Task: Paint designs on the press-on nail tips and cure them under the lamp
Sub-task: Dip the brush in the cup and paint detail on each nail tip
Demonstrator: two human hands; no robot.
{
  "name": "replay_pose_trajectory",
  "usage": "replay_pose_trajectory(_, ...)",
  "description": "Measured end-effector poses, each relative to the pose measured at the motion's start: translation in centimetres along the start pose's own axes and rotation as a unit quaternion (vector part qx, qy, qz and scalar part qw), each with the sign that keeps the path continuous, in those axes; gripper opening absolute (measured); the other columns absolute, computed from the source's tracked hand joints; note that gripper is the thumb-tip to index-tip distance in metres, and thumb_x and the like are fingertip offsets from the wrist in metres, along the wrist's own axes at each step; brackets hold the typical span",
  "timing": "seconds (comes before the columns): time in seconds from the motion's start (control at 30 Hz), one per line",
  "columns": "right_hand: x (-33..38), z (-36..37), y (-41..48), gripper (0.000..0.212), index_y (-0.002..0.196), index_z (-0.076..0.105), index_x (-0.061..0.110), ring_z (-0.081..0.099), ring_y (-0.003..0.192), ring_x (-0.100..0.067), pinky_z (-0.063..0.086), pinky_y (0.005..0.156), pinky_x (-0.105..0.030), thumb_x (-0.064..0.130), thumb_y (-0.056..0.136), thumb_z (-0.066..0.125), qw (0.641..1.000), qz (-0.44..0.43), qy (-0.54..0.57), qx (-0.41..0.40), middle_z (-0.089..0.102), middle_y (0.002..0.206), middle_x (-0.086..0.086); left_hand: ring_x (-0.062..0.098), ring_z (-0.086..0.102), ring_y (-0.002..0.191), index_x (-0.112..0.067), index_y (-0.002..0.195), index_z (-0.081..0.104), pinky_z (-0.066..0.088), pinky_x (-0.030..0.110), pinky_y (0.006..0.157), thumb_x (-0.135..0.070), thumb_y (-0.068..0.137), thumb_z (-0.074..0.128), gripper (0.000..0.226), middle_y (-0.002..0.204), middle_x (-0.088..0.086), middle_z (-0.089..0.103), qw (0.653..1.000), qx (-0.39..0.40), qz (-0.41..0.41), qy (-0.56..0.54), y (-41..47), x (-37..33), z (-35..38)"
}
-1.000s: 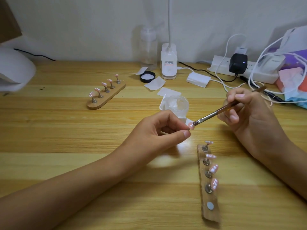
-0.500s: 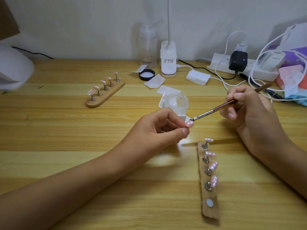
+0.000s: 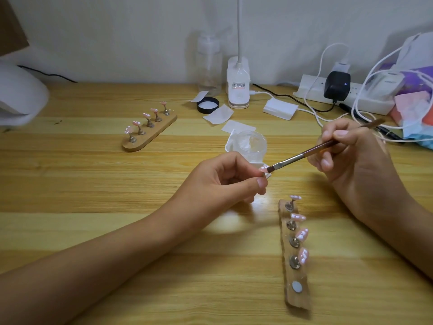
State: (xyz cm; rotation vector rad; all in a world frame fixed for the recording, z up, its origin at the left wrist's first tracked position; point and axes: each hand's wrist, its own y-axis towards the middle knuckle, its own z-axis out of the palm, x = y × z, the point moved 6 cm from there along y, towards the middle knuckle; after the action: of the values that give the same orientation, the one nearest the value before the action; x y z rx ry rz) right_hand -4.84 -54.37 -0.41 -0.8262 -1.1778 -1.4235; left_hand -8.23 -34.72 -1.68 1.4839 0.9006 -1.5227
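My left hand (image 3: 225,181) pinches a small stand with a pink nail tip (image 3: 263,169) on top, between thumb and fingers above the table's middle. My right hand (image 3: 351,158) grips a brown flat brush (image 3: 304,156), and its bristles touch the tip. Below them a wooden holder (image 3: 295,294) lies lengthwise with several pink tips on metal stands and one bare magnet spot. A second wooden holder (image 3: 164,126) with several tips sits at the left back. The white curing lamp (image 3: 18,99) shows at the left edge.
A clear jar (image 3: 251,146) stands just behind my left hand, with its black lid (image 3: 208,105) and white wipes (image 3: 218,117) further back. A desk lamp base (image 3: 237,90), a clear bottle (image 3: 209,66), a power strip (image 3: 344,95) with tangled cables and bags crowd the back right.
The brush tip has come back down onto the nail tip after lifting slightly. My left hand stays in the same place with the tip.
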Motion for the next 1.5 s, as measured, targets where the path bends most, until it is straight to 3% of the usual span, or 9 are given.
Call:
replay_pose_trajectory(0.43, 0.24, 0.19, -0.04, 0.018, 0.078, 0.053, 0.013, 0.05, 0.052, -0.008, 0.044, 0.056, -0.02, 0.007, 0.088, 0.04, 0.999, -0.044, -0.024, -0.001, 0.056, 0.072, 0.007, 0.008, 0.059, 0.063, -0.012, 0.079, 0.064, 0.048, 0.017, 0.063, -0.004, 0.082, 0.07, 0.01, 0.072, 0.0, 0.07, 1.0, -0.008, -0.003, -0.001, 0.1, -0.02, 0.09)
replay_pose_trajectory(0.67, -0.07, -0.63, 0.2, 0.034, 0.067, 0.064, 0.025, 0.05, 0.05, -0.009, 0.044, 0.057, -0.02, 0.016, 0.094, 0.044, 0.999, -0.018, -0.019, -0.045, 0.051, 0.052, 0.006, 0.008, 0.061, 0.07, -0.021, 0.078, 0.069, 0.049, 0.016, 0.067, -0.003, 0.085, 0.071, 0.019, 0.079, 0.003, 0.07, 1.0, -0.001, 0.014, 0.023, 0.06, -0.16, 0.14)
replay_pose_trajectory(0.87, -0.56, -0.24, 0.29, 0.039, 0.065, 0.068, 0.026, 0.053, 0.049, -0.008, 0.046, 0.054, -0.018, 0.021, 0.097, 0.046, 1.0, 0.003, -0.015, -0.014, 0.054, 0.052, 0.007, 0.005, 0.061, 0.081, -0.034, 0.08, 0.073, 0.047, 0.019, 0.074, -0.016, 0.082, 0.072, 0.018, 0.084, -0.007, 0.072, 0.998, 0.008, 0.017, 0.053, 0.03, -0.13, 0.35)
replay_pose_trajectory(1.33, -0.62, 0.02, 0.0, 0.034, 0.063, 0.063, 0.025, 0.049, 0.045, -0.01, 0.045, 0.052, -0.02, 0.019, 0.091, 0.045, 0.999, 0.025, -0.031, -0.017, 0.051, 0.049, 0.002, 0.002, 0.062, 0.079, -0.03, 0.074, 0.07, 0.047, 0.015, 0.072, -0.002, 0.087, 0.069, 0.031, 0.084, -0.013, 0.073, 0.998, 0.011, 0.026, 0.062, -0.07, -0.33, 0.47)
replay_pose_trajectory(1.5, -0.55, -0.05, 0.08, 0.029, 0.062, 0.057, 0.019, 0.04, 0.042, -0.012, 0.04, 0.047, -0.02, 0.019, 0.088, 0.044, 0.999, 0.035, -0.013, -0.02, 0.042, 0.044, 0.003, 0.005, 0.062, 0.077, -0.029, 0.076, 0.072, 0.049, 0.015, 0.072, -0.011, 0.082, 0.068, 0.019, 0.082, -0.009, 0.073, 0.999, 0.01, 0.025, 0.043, -0.04, -0.29, 0.49)
